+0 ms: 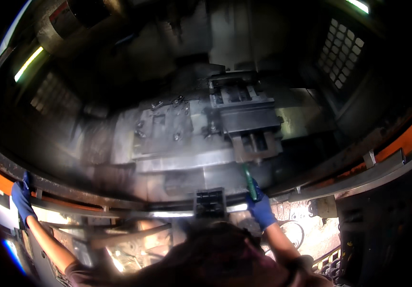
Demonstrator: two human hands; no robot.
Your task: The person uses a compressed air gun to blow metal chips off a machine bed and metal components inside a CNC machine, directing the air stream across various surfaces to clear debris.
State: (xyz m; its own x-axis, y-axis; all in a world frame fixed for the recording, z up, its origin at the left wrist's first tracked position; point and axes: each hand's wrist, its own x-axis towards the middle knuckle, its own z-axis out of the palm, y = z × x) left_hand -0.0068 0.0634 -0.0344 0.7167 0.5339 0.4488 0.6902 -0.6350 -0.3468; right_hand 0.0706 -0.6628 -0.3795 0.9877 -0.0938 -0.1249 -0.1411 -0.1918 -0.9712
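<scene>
My right hand (262,210), in a blue glove, is closed round a slim green tool (250,182). Its tip points away from me, toward the vise (249,115) inside a dark machine; the tool's exact kind is blurred. Out at the far left, my left hand (22,195), also gloved in blue, grips the machine's front edge (55,185) beside an orange panel. Left of the vise lies a flat metal fixture plate (165,124) with several clamps or bolts on it.
A cylindrical spindle housing (74,21) hangs at the upper left. Lit strips (29,63) and a grid-covered window (341,52) line the enclosure. A small dark slotted box (210,202) sits at the front edge. A metal rail (359,179) curves along the right.
</scene>
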